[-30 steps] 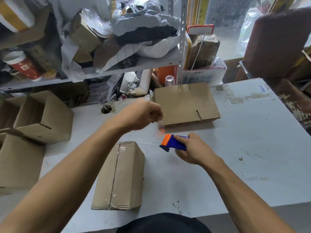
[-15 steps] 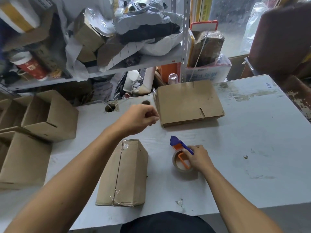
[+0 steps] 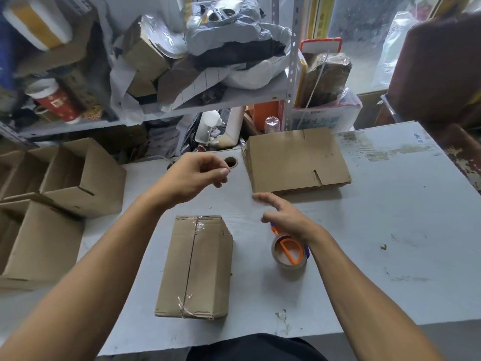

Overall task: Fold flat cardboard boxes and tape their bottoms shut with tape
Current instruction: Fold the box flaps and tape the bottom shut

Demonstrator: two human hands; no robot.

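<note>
Right hand [image 3: 289,217]: fingers extended, holding nothing, directly above one tape dispenser [image 3: 289,252] lying on the desk [image 3: 390,243]. Left hand [image 3: 194,175]: fingers loosely curled, holding nothing. One taped box [image 3: 196,267] lies left of the dispenser; one stack of flat cardboard [image 3: 295,160] lies beyond it; three open boxes [image 3: 83,178] stand far left

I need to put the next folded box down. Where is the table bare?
Bare table lies right of the tape dispenser and below the flat cardboard stack. The left is crowded with open boxes; the taped box fills the centre.
</note>
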